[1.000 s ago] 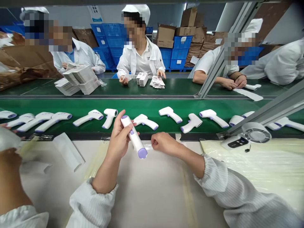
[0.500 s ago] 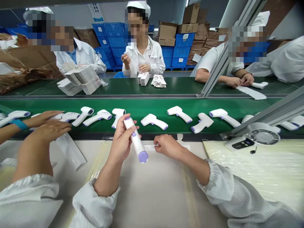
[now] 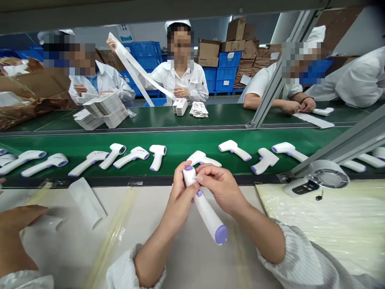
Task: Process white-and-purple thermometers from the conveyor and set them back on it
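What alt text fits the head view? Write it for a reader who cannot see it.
A person's left hand grips a white handheld thermometer with a purple end, while the right hand pinches at its upper part. Beyond lies a green conveyor belt carrying more thermometers, with white-coated co-workers seated opposite.

Bright even overhead light, soft shadows, wide-angle bending at edges, motion blur lower left

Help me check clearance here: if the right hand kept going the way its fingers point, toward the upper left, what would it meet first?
The right hand already has its fingertips at the top end of the thermometer held by the left hand, so it would meet that head first, probably then the left fingers.
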Motion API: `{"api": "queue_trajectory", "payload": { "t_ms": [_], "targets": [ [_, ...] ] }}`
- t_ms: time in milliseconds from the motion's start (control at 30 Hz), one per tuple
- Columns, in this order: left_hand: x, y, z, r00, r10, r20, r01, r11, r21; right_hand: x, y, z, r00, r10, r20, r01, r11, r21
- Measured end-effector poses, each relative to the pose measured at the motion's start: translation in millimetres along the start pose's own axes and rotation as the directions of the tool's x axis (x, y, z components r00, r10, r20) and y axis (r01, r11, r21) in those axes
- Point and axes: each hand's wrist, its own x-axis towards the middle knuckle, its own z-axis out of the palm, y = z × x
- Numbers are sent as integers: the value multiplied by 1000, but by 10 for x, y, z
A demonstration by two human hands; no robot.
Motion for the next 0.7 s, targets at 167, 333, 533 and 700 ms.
{"api": "queue_trajectory", "payload": {
  "t_ms": [167, 333, 533, 700],
  "targets": [
    [-22, -40, 55, 1000, -2, 7, 2, 1000, 7, -37, -11, 24, 999, -39, -31, 36, 997, -74],
    [-27, -46, 48, 1000, -22, -8, 23, 999, 42, -26, -47, 4, 997, -66, -40, 60, 988, -139],
    [-20, -100, 33, 999, 35, -8, -34, 997, 66, -31, -47, 7, 995, -83, -50, 74, 985, -155],
    [-2, -138, 1, 995, 98, -22, -96, 993, 75, -30, -29, 16, 991, -115, -73, 103, 983, -155]
  ]
}}
